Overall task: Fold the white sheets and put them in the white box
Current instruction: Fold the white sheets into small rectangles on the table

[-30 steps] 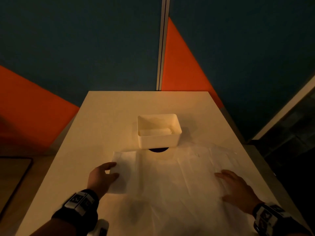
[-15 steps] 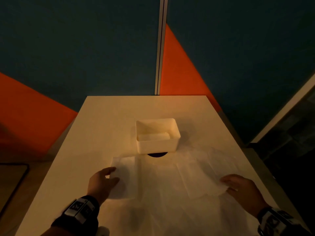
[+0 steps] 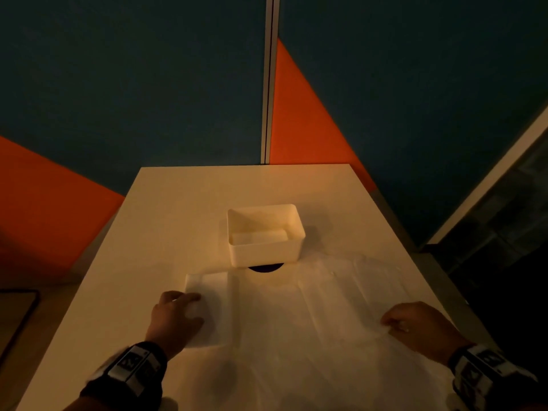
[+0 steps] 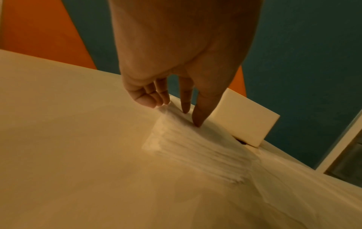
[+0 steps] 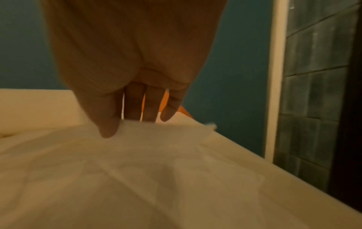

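Note:
A large thin white sheet (image 3: 296,321) lies spread over the near half of the table. My left hand (image 3: 182,298) is at its folded left edge, thumb on top and fingers curled at the lifted edge (image 4: 164,108). My right hand (image 3: 388,321) pinches the sheet's right edge, thumb on top and fingers behind the raised edge (image 5: 137,124). The white box (image 3: 264,255) stands beyond the sheet at mid-table. A folded white sheet (image 3: 261,235) lies inside it.
A dark round spot (image 3: 265,267) shows under the box's near side. The cream table (image 3: 192,218) ends at a blue and orange wall behind. Its right edge (image 3: 415,253) drops to a dark floor close to my right hand.
My right hand took the sheet's right edge and drew it back toward me. My left hand curled its fingers at the left edge. The view tilted up slightly.

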A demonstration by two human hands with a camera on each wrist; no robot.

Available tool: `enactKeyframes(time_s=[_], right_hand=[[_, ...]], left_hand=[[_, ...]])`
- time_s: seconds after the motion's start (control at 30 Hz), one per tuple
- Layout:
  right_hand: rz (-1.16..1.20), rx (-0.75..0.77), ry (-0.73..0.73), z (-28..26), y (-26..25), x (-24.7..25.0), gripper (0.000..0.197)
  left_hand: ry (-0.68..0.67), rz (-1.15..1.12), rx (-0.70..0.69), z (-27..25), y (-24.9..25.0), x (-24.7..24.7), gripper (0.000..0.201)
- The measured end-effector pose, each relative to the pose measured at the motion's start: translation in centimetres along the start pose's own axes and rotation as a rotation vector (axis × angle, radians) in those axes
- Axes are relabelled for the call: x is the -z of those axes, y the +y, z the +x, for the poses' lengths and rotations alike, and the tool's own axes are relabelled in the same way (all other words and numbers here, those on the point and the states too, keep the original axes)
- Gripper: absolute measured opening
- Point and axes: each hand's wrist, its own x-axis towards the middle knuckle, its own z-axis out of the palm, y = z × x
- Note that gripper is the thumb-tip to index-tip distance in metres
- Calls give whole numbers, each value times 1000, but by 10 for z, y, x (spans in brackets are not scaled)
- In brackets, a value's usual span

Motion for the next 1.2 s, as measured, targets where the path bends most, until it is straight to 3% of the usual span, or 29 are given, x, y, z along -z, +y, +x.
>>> enactKeyframes(time_s=[0.13, 0.3, 0.4, 0.6, 0.73, 0.83, 0.93, 1.0, 1.07, 1.13, 1.2], right_hand=[[-114, 66, -102, -1, -19, -9, 43], [-101, -10, -34, 3, -36, -31, 71], [-106, -7, 36, 6, -44, -41, 75], [-1, -1, 77, 13, -51, -50, 61], [211, -52, 85, 14, -47, -52, 30], [431, -106, 141, 16, -41, -55, 43], [494, -176, 185, 14, -47, -45, 31], [572, -219, 227, 14, -51, -33, 30], [713, -251, 262, 16, -61, -16, 27], [897, -252, 286, 18, -79, 5, 20], [1069, -204, 285, 18, -104, 24, 14]], left_hand=[[-14, 4, -1, 1, -1, -1, 47], [-28, -10, 3, 1, -1, -1, 47], [-22, -15, 3, 1, -1, -2, 47], [-10, -20, -5, 0, -2, -4, 48], [-11, -8, 0, 0, -1, -3, 48], [-12, 4, -2, 0, 1, -1, 50], [-17, 153, 13, -8, 11, 5, 54], [18, 329, -45, -15, 27, 9, 62], [59, 321, -200, -21, 47, 11, 67], [-62, 111, -327, -25, 71, 16, 73], [-321, -247, -349, -31, 97, 17, 85]])
